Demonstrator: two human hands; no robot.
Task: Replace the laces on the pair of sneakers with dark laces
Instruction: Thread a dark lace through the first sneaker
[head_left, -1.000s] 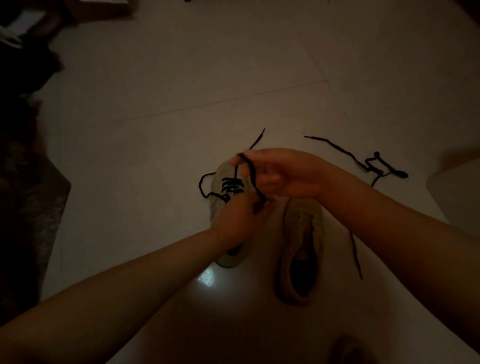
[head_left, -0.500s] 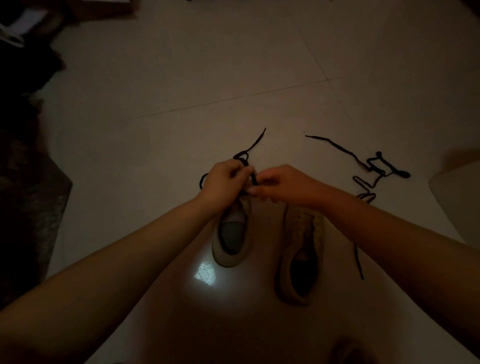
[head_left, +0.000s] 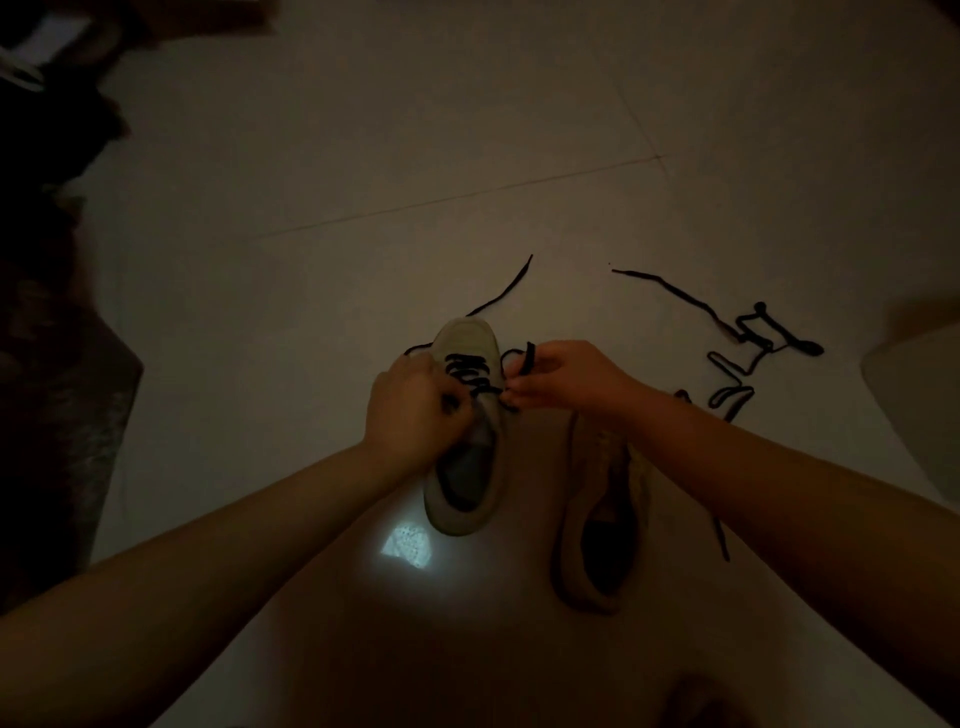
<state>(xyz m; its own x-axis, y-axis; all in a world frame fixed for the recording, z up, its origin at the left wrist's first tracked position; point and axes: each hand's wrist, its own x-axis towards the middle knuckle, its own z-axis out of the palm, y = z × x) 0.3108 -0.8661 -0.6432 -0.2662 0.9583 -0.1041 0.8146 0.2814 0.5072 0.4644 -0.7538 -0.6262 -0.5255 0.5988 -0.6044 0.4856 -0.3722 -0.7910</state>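
Note:
Two pale sneakers lie on the dim tiled floor. The left sneaker (head_left: 465, 415) has a dark lace (head_left: 470, 371) threaded through its front eyelets. My left hand (head_left: 410, 410) grips the sneaker's left side with a piece of the lace in its curled fingers. My right hand (head_left: 563, 379) pinches the other end of that lace just right of the eyelets, with a loop standing up from the fingers. The right sneaker (head_left: 602, 525) lies beside it, partly under my right forearm, with no lace visible in it. A second dark lace (head_left: 743, 338) lies tangled on the floor to the right.
A dark rug or cloth (head_left: 62, 415) runs along the left edge. Dark clutter (head_left: 47, 62) sits at the top left. A pale object (head_left: 919, 395) juts in at the right edge. A bright reflection (head_left: 405, 543) shines on the floor behind the left sneaker.
My hands moved apart from the middle of the sneaker, left to its left side, right to its right side. The laced front of the left sneaker is now uncovered.

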